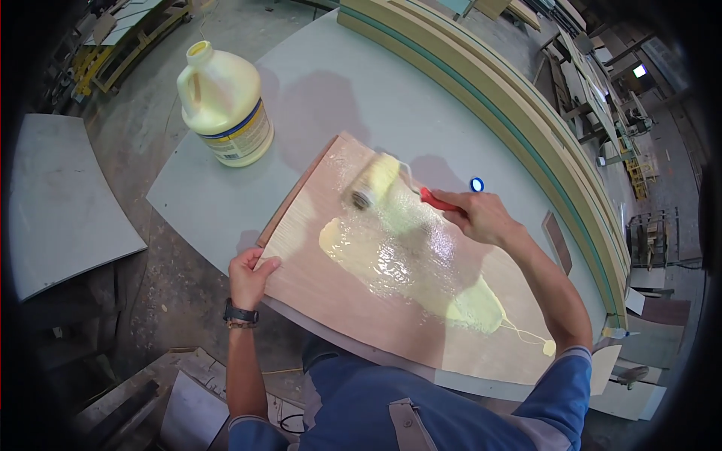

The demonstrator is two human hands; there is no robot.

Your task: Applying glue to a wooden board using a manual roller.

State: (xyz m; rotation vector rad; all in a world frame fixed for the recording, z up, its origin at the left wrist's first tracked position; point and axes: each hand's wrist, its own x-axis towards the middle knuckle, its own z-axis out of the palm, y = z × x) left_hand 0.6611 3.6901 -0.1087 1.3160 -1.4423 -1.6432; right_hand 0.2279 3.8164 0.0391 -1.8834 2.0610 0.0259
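Note:
My right hand (485, 218) is wrapped round the red handle of a paint roller (376, 180), whose sleeve rests on a plywood sheet (316, 282) and is a little blurred. A wet, pale yellow liquid like glue (474, 308) lies spread over the middle of the sheet, with thin strings of it toward the right end. At the sheet's left corner my left hand (252, 274) grips the edge, thumb on top and fingers underneath. More than one sheet seems stacked there. Beyond it stands an uncapped jug (226, 101) of yellowish liquid.
The pale table (301, 52) carries the plywood. Long stacked boards (519, 90) line its far right side. A blue cap (476, 184) and a small brown strip (556, 242) lie near them. Another pale panel (68, 203) stands off to the left, and a yellow cart (113, 56) behind.

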